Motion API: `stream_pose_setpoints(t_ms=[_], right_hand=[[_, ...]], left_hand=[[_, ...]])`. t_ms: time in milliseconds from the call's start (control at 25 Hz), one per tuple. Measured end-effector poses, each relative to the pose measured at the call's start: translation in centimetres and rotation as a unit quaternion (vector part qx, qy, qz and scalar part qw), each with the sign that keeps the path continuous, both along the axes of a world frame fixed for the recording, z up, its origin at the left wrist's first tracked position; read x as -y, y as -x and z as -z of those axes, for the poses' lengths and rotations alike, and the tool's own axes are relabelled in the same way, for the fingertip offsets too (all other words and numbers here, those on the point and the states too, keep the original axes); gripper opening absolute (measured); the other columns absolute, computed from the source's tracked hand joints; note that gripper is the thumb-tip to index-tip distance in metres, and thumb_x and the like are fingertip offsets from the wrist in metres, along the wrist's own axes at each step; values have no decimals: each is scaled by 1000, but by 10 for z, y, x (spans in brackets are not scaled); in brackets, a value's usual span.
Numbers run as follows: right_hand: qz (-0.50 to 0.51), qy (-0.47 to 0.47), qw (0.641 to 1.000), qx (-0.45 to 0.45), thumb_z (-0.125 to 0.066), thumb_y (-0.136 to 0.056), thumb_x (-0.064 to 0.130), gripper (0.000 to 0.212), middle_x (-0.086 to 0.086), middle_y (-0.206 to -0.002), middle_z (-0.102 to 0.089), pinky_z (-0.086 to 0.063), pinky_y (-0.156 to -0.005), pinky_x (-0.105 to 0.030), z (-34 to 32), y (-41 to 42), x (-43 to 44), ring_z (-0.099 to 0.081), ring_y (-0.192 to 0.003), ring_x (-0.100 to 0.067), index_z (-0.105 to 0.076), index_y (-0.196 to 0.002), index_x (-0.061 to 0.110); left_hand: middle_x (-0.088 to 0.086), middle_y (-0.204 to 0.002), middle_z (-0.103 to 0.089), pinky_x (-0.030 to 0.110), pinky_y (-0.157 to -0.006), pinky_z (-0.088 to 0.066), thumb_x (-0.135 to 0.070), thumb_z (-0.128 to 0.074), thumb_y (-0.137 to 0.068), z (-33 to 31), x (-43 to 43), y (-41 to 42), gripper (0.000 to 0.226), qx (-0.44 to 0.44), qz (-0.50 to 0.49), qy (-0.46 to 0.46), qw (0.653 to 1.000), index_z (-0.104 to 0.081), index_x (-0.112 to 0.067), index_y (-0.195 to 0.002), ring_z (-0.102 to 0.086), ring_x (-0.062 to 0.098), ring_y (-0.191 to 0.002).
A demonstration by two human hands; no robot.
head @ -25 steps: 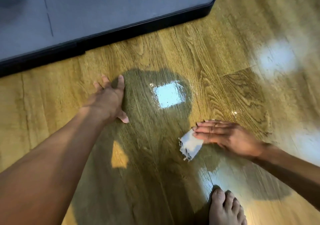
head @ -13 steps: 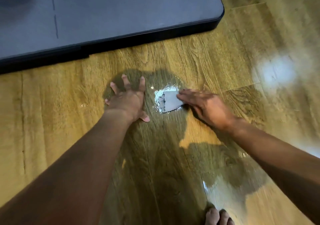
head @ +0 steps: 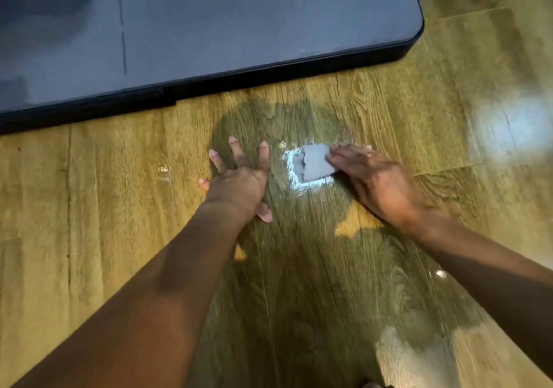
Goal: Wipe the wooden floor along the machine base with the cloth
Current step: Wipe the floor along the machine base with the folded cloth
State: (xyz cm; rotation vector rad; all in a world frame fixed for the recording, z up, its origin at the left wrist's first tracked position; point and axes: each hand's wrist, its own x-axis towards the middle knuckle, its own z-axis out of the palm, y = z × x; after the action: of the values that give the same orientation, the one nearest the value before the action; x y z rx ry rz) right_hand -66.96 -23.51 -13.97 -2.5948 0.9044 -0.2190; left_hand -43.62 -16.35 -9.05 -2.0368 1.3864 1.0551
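The right hand (head: 377,181) pressed flat fingers on the cloth (head: 315,163), and the left hand (head: 239,181) lay spread on the floor (head: 89,193).

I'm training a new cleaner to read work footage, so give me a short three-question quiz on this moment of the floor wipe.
1. True or false: the left hand presses the cloth.
2. Where is the cloth relative to the machine base?
A) on top of it
B) on the wooden floor in front of it, not touching it, under the fingers of the right hand
C) tucked under its edge
3. Fill in: the left hand lies flat on the wooden floor with its fingers ____.

Key: 1 false; 2 B; 3 spread.
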Motion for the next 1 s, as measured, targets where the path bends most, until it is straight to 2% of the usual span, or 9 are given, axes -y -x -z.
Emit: stream_pose_setpoints(t_ms=[80,280,360,560,640,720,760,840,1000], right_hand=[[-83,34,996,-5,-57,-94,16,38,1,-137,-51,-44,-95,-27,-4,8,26,-54,-119,-16,-54,-129,29],[155,27,987,17,-47,-98,14,33,-9,-134,-56,-43,-103,-34,6,-20,92,-58,-116,-26,-55,-130,12],[139,38,988,56,-50,-96,13,38,-15,-135,-53,-46,-99,-32,1,-8,42,-57,-117,-25,-51,-133,5],[-90,38,995,9,-34,-101,24,38,-3,-135,-54,-35,-109,-35,-4,81,-94,-48,-129,-19,-59,-127,12],[-112,35,993,11,-47,-95,9,36,-2,-137,-52,-48,-96,-32,-3,81,-74,-50,-127,-19,-56,-130,15],[-38,29,998,-44,-52,-91,-4,58,0,-147,-39,-54,-70,-17,-4,54,-34,-47,-129,-15,-40,-140,24],[25,8,998,-54,-48,-94,-3,60,3,-150,-33,-54,-70,-17,-6,37,-21,-43,-132,-13,-33,-143,28],[101,-23,994,-42,-46,-96,0,52,3,-148,-37,-45,-99,-24,-6,29,-20,-41,-132,-13,-40,-141,26],[40,-12,998,-42,-48,-90,-6,47,-5,-141,-48,-30,-111,-33,-18,103,-124,-43,-132,-24,-52,-133,11]], left_hand=[[19,-143,43,69,-106,-16,-36,-79,-72,-2,0,1,130,-6,-13,-4,1000,31,-33,-142,26,51,-133],[20,-146,39,69,-106,-18,-39,-80,-70,0,-5,-1,130,-6,1,17,1000,28,-33,-144,22,52,-134],[19,-146,39,69,-106,-18,-38,-80,-70,-1,-5,-2,130,-5,1,20,1000,28,-34,-144,23,52,-134],[19,-145,41,72,-102,-15,-37,-81,-69,6,-5,-3,132,-8,4,26,1000,28,-35,-143,24,53,-134],[18,-146,41,73,-102,-16,-36,-82,-68,7,-5,-3,133,-5,2,24,1000,27,-35,-143,24,53,-134],[17,-147,39,73,-103,-17,-37,-83,-67,6,-5,-2,133,-4,4,26,1000,25,-36,-144,23,53,-134],[17,-148,37,73,-103,-18,-37,-83,-67,5,-5,-3,132,-2,6,29,1000,24,-36,-144,22,52,-135],[16,-150,34,71,-104,-19,-38,-83,-67,3,-7,-4,132,3,8,35,999,23,-36,-145,20,52,-136],[16,-150,34,71,-105,-18,-36,-83,-67,1,-5,-1,132,5,9,27,1000,23,-36,-145,20,51,-136]])
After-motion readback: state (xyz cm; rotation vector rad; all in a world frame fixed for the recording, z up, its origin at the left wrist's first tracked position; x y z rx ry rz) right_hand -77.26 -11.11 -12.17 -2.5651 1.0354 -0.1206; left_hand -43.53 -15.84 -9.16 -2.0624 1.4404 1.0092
